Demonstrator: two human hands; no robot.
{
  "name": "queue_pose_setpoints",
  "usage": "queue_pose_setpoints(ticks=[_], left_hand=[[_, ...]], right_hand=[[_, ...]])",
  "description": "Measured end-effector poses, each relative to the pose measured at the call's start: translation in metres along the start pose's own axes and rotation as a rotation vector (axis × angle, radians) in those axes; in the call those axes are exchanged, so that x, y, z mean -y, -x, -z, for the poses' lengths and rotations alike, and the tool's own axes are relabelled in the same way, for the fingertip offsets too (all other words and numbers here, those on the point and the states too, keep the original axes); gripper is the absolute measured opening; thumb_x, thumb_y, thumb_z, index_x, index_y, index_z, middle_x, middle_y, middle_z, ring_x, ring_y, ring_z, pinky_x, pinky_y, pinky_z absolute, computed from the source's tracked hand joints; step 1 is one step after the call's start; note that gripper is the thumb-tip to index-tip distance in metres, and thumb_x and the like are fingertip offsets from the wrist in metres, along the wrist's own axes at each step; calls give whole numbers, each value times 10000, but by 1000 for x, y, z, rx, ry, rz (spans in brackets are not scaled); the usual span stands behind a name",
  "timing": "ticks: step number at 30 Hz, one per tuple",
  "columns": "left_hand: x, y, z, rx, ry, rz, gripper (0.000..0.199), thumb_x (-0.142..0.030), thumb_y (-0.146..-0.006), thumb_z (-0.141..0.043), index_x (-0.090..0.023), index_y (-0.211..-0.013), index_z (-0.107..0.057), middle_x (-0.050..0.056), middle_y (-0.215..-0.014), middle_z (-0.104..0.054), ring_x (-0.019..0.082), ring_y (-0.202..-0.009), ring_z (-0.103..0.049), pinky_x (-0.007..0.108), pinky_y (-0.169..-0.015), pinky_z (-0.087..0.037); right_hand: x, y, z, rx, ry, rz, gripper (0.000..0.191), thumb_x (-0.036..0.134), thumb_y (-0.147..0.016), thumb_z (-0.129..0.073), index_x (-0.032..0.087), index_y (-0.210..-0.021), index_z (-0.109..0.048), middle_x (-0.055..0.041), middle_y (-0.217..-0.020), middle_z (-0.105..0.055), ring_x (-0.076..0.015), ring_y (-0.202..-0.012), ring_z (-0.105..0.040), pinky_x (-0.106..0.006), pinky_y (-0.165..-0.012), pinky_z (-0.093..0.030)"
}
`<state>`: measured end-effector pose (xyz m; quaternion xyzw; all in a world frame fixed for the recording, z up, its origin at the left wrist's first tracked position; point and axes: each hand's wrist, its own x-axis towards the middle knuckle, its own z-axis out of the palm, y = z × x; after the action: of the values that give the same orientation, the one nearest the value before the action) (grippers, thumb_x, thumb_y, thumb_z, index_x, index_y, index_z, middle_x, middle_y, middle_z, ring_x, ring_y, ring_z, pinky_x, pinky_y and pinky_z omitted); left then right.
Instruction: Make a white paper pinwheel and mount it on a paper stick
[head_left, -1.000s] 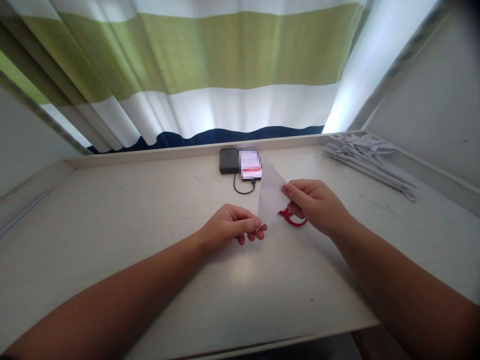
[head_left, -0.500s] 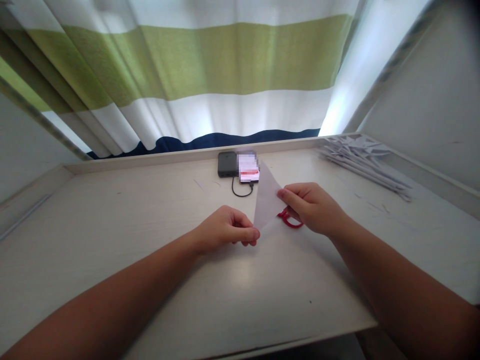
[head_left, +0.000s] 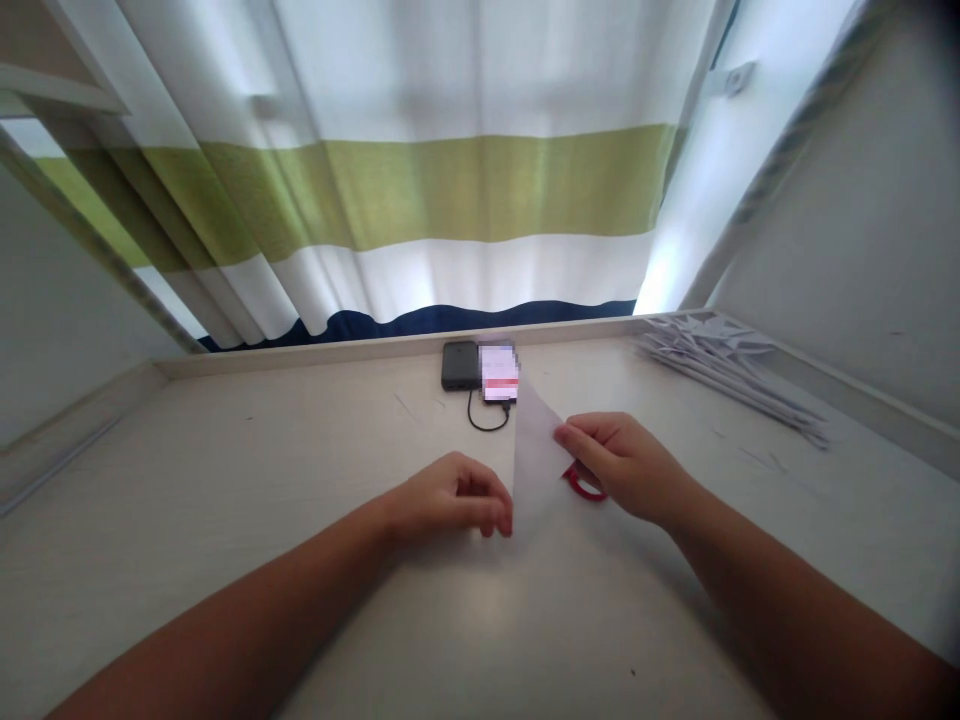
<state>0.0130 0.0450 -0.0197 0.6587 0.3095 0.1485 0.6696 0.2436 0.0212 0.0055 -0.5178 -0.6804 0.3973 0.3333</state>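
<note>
- the right hand (head_left: 626,465) is pinching a white paper sheet (head_left: 537,468) near its upper right edge.
- the left hand (head_left: 454,500) is curling its fingers at the sheet's left edge; the view is not showing whether it is gripping.
- the sheet is tilting between both hands, over the white desk (head_left: 225,470).
- a red loop handle (head_left: 584,488) is showing beside the right hand.
- beyond, a phone (head_left: 499,370) is lying beside a black device (head_left: 460,366).

One left hand (head_left: 457,505), one right hand (head_left: 626,462) recorded | one paper sheet (head_left: 535,490) noted | one red handle (head_left: 576,484) observed | one black box (head_left: 460,366), one lit screen (head_left: 499,372), one cable (head_left: 486,429) counted | one paper pile (head_left: 709,362) logged, pieces not countable
</note>
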Motion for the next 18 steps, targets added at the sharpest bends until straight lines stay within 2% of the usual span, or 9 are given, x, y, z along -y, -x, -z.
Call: queue_pose_setpoints(ticks=[2,4,8,14,18], left_hand=[[4,-4,3,-124,129,-102,496,-579,-682,-653,-121,-859,-715,91,-771,-678,140,-654,-583,212,-537,-407],[6,-7,1,-260,262,-168,481,-554,-701,-653,-124,-912,-705,93,-806,-673,142,-688,-585,212,-552,-411],[5,-9,-7,-422,366,-179,358,-435,-718,-697,-145,-928,-699,41,-754,-643,110,-635,-557,223,-576,-418],[1,-9,-8,-576,275,-179,267,-379,-693,-733,-120,-685,-668,0,-633,-588,75,-554,-479,210,-525,-363],[1,-10,-8,-623,302,-173,255,-364,-697,-732,-124,-661,-656,-6,-621,-569,71,-557,-469,200,-519,-348]], right_hand=[[1,2,-8,88,-6,6,394,428,-900,-442,182,-595,-482,43,-484,-433,-89,-429,-368,-224,-433,-271],[2,5,-17,148,18,17,383,407,-904,-440,183,-596,-477,37,-514,-453,-92,-454,-389,-226,-452,-285],[4,9,-28,230,111,62,365,368,-906,-443,181,-594,-462,20,-566,-501,-105,-511,-442,-231,-488,-309],[5,10,-28,241,134,83,361,360,-916,-431,183,-603,-447,26,-564,-478,-103,-512,-427,-236,-490,-304],[4,9,-29,229,147,76,371,369,-920,-428,181,-601,-446,27,-566,-481,-100,-518,-431,-235,-493,-310]])
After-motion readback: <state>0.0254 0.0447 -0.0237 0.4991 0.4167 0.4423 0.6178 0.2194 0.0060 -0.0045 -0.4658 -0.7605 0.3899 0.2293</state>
